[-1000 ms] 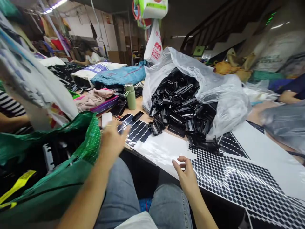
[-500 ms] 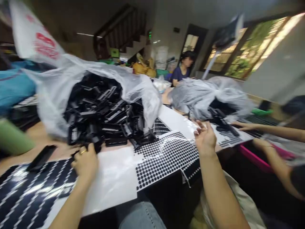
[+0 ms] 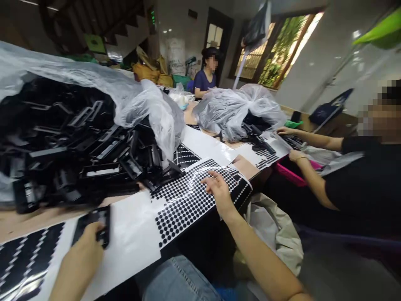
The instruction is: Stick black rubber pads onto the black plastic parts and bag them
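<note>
My left hand (image 3: 82, 255) is closed around a black plastic part (image 3: 105, 225), a flat rectangular piece held over the white backing sheet (image 3: 134, 230). Some of its fingers are hidden behind the part. My right hand (image 3: 219, 193) is over the sheet of round black stickers (image 3: 184, 205), its fingers apart and slightly bent, with nothing visible in them. I cannot tell whether its fingertips touch the sheet. Behind both hands a big heap of black plastic parts (image 3: 100, 146) spills from a translucent plastic bag (image 3: 131, 94).
A striped black sheet (image 3: 31, 255) lies at the left. Another plastic bag (image 3: 232, 110) of black parts stands farther back. At the right a co-worker (image 3: 369, 179) sits by a pink basket (image 3: 290, 172); another person (image 3: 205, 79) sits at the far end.
My view has turned right. My left hand has taken a black plastic part from the front of the heap onto the white sheet. My right hand has lowered over the dotted sheet.
</note>
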`<state>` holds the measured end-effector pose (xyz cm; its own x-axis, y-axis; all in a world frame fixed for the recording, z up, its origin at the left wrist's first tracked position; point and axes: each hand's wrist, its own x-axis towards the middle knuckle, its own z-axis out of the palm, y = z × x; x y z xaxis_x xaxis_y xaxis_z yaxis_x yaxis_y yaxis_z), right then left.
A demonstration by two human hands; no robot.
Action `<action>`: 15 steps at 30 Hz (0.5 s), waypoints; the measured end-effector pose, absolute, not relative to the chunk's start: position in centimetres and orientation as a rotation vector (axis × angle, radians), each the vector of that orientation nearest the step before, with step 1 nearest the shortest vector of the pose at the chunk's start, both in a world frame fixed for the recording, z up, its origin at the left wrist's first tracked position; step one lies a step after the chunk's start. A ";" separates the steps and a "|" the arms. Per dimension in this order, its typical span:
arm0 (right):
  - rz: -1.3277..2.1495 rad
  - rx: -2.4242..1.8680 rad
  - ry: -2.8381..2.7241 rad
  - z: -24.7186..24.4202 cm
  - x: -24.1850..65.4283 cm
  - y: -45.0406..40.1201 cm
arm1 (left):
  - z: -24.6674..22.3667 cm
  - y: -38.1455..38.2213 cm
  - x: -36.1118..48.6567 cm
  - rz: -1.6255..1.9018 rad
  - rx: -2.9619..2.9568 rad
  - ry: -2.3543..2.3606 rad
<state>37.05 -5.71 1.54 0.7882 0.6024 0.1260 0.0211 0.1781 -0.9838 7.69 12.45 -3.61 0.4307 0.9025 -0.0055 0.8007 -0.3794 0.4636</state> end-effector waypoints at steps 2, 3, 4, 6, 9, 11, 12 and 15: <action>0.562 -1.509 -0.773 -0.4 34.5 -3.9 | -4.0 11.2 7.3 0.313 2.373 1.445; 0.577 -1.584 -0.913 -1.0 33.4 -2.9 | -4.1 10.5 7.1 0.321 2.431 1.411; 0.569 -1.667 -1.066 -1.4 32.5 -1.9 | -4.1 9.9 6.9 0.347 2.489 1.366; 0.523 -1.848 -1.315 -1.9 31.1 0.0 | -3.9 8.8 6.7 0.394 2.598 1.322; 0.450 -2.065 -1.404 -2.6 29.8 2.7 | -3.5 7.5 6.9 0.400 2.733 1.371; 0.439 -2.128 -1.364 -3.2 29.2 4.0 | -3.2 7.0 7.4 0.408 2.777 1.470; 0.433 -2.155 -1.349 -3.4 29.1 4.5 | -3.1 6.8 7.7 0.413 2.781 1.526; 0.420 -2.220 -1.315 -3.5 28.6 5.2 | -3.4 6.7 8.3 0.398 2.743 1.629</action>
